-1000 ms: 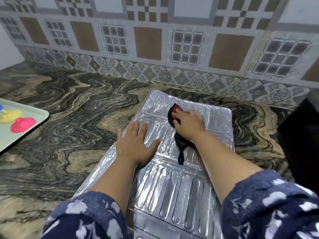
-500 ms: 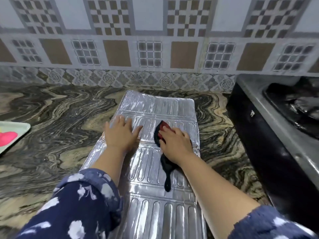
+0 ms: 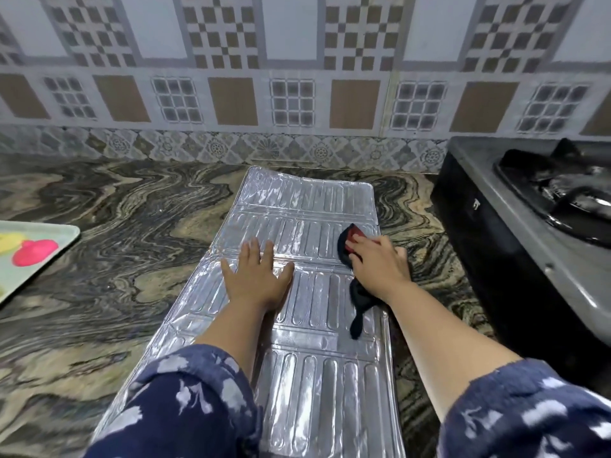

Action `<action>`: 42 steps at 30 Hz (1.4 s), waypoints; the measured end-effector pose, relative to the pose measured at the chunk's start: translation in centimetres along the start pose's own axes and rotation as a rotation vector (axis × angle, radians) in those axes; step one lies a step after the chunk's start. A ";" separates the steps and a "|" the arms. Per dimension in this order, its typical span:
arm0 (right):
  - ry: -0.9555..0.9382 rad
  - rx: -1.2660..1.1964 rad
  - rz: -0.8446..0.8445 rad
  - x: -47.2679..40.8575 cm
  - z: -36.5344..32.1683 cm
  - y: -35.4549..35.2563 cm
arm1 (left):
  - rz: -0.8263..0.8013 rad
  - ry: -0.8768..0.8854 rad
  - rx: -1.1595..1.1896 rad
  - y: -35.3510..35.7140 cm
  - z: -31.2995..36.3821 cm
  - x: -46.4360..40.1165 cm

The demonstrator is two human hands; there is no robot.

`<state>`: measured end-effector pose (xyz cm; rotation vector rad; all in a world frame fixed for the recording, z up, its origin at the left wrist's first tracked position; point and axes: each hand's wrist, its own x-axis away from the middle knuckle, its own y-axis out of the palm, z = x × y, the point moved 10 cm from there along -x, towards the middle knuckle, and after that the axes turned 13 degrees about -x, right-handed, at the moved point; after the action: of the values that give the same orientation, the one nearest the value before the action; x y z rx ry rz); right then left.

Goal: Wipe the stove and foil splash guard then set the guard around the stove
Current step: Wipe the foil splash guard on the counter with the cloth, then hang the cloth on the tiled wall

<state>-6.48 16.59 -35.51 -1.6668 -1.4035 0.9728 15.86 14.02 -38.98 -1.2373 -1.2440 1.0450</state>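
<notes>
The right hand (image 3: 377, 259) has slid the cloth (image 3: 347, 246) from the guard's (image 3: 307, 375) middle to its right edge, fingers curled on it. The left hand (image 3: 256, 276) still presses the foil flat, fingers spread. The guard lies on the surface, left of the stove (image 3: 529, 233); wiping looks unfinished.

The foil splash guard (image 3: 307, 292) is shiny silver with ribbed panels. The cloth (image 3: 350, 249) is black with a red patch. The counter (image 3: 132, 259) swirls in grey, black and tan. Both sleeves (image 3: 185, 408) are navy with pale flowers. The stove (image 3: 529, 242) is black and grey.
</notes>
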 end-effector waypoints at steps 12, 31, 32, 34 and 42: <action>0.033 -0.529 0.108 -0.1 -2.4 -8.0 | -0.026 0.138 0.496 -6.2 4.2 0.8; 0.018 -1.198 -0.475 1.7 -9.4 -14.6 | 0.167 0.370 1.184 -21.7 8.1 4.4; -0.005 -1.184 -0.443 1.1 -9.1 -15.1 | 0.187 0.354 1.186 -22.2 8.1 4.4; -0.058 -1.157 -0.336 0.1 -8.6 -16.8 | 0.218 0.315 1.205 -23.3 8.5 4.4; -0.298 -0.916 -0.079 -2.2 -7.2 -25.5 | 0.205 0.325 1.160 -27.9 13.1 5.7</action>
<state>-11.29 17.26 -9.32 -2.1122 -2.3229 0.5553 1.02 18.38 -11.69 -0.5583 -0.1280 1.3384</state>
